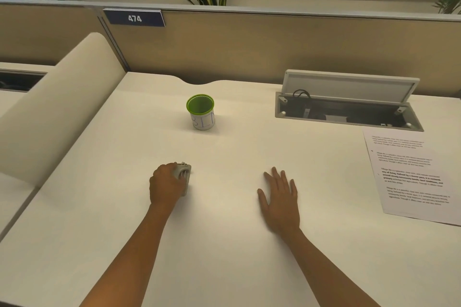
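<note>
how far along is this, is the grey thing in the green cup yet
Early on. Done: nothing visible inside the green-rimmed cup marked BIN. In hand: the left hand grips the small grey object on the desk; the right hand lies flat. Left: probably lifting it across into the cup.

The cup (200, 110) was green inside and at the rim, its white label (204, 121) lettered in blue. The device (184, 175) was silver-grey; the desk (224, 237) plain cream; the sign (134, 18) navy with white digits; the sheet (411, 177) white with black print; the partition (237, 45) tan, capped in grey.
</note>
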A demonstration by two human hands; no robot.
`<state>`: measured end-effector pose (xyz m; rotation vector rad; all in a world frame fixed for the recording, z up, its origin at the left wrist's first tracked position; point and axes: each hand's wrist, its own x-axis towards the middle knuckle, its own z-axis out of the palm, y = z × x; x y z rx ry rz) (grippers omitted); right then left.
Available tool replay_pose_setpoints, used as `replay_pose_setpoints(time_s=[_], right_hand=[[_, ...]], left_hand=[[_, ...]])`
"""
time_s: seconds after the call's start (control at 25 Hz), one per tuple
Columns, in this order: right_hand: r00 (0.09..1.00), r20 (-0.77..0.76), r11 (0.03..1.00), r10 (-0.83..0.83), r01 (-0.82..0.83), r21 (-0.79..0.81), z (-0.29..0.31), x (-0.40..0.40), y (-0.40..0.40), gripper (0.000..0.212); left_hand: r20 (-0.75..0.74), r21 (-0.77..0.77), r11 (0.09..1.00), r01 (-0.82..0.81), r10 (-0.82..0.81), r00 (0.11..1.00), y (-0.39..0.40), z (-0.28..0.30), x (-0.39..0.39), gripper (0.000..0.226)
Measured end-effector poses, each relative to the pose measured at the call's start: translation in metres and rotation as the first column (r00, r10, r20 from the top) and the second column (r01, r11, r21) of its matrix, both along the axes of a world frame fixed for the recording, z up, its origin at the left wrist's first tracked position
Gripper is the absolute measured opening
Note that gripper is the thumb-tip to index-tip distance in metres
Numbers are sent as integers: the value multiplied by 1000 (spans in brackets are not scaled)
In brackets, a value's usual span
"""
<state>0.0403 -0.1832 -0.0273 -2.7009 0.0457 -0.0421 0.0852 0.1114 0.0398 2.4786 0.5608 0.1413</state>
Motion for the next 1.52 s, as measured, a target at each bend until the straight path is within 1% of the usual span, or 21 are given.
replay_pose_setpoints(time_s=[0.08,0.2,0.28,0.36,0.44,0.52,0.6,0.68,0.76,0.8,0.92,0.96,1.04,1.12,1.16,1.2,1.28,1.32,1.36,1.4,1.52], right_hand=[[1000,-9,1000,1,-1,6,0,0,0,53],[1000,-16,1000,-1,1,8,1,0,0,54],[1000,-9,1000,-2,2,5,2,-1,0,53],[1000,-11,1000,-5,5,7,2,-1,0,53],[1000,-13,1000,-7,7,12,3,-1,0,53],[1000,-14,1000,-6,7,18,4,-1,0,53],[1000,-17,1000,-8,8,18,4,-1,1,53],[1000,-17,1000,-10,11,16,4,-1,1,53],[1000,-16,1000,-11,11,14,5,-1,1,52],[1000,-16,1000,-9,10,17,5,-1,1,52],[1000,-19,1000,-5,5,25,6,-1,0,52],[1000,-18,1000,-6,7,29,7,-1,0,52],[1000,-19,1000,-9,10,27,7,-2,1,52],[1000,-18,1000,-11,11,21,7,-2,1,52],[1000,-17,1000,-11,12,23,7,-1,1,52],[1000,-16,1000,-11,11,23,7,-1,1,52],[1000,-14,1000,-11,12,17,7,-1,1,52],[1000,-13,1000,-13,13,16,7,-1,1,52],[1000,-12,1000,-13,13,17,7,-1,1,52],[1000,-12,1000,-13,13,19,7,-2,0,51],[1000,-17,1000,-11,11,21,7,-1,1,51]], left_hand=[[-54,13,999,37,-37,998,3,1,5,34],[-58,-38,998,41,-43,997,11,4,9,38],[-61,-156,988,-17,7,998,24,5,6,43],[-84,-367,922,-123,99,992,42,3,4,42],[-108,-626,753,-201,172,979,61,2,1,28],[-149,-814,532,-232,196,969,76,3,-3,9],[-185,-930,282,-235,195,963,85,3,-7,31],[-197,-975,59,-212,204,959,89,2,-14,47],[-198,-979,-79,-186,192,961,88,-1,-19,35],[-190,-978,-116,-172,173,966,86,-1,-20,31],[-194,-957,-239,-162,119,974,78,0,-22,38],[-203,-952,-255,-168,116,972,75,2,-21,39],[-203,-965,-196,-176,130,970,70,2,-16,35],[-186,-982,-42,-182,129,974,66,3,-10,29],[-180,-979,73,-189,120,976,65,3,-6,26],[-174,-953,233,-195,107,979,64,2,-2,23],[-157,-767,624,-152,47,986,64,-5,4,26],[-150,-636,763,-114,23,988,64,-9,6,33],[-139,-546,832,-99,26,990,64,-12,7,41],[-123,-517,850,-104,47,991,63,-15,9,45],[-108,-550,819,-166,127,986,64,-23,15,43]])
